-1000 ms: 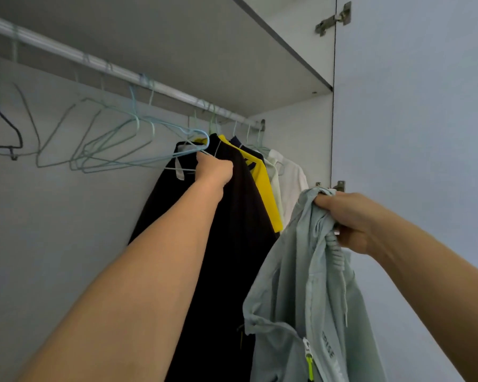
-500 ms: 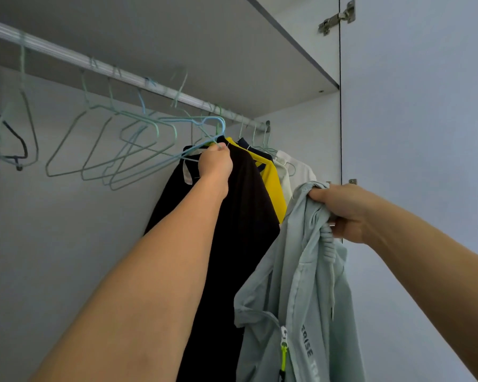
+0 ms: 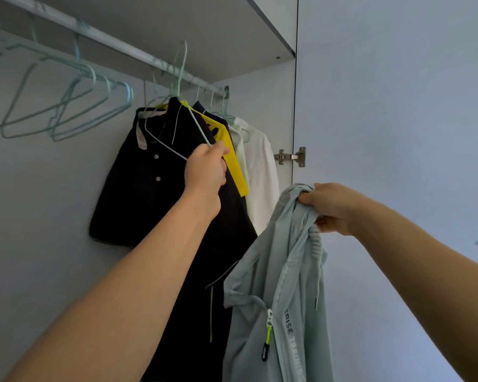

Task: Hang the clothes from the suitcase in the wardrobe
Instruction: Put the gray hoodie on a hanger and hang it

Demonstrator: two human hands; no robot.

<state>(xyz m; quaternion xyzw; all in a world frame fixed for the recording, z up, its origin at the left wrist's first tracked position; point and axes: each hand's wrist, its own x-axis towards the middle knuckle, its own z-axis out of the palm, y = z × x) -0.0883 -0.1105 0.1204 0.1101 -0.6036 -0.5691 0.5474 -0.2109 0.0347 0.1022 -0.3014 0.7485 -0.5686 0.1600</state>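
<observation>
Pale mint-green zip-front hooded jacket [image 3: 282, 285], bunched at the collar in the right hand [image 3: 333, 208], beside the wardrobe's hung clothes.
Appears light, limp, slippery; best held by the shoulders. Left hand [image 3: 204, 172] grips a mint wire hanger [image 3: 198, 128].

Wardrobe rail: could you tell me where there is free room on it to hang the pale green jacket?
The rail looks bare between the empty hangers and the black shirt. From there to the white shirt, garments crowd together.
</observation>
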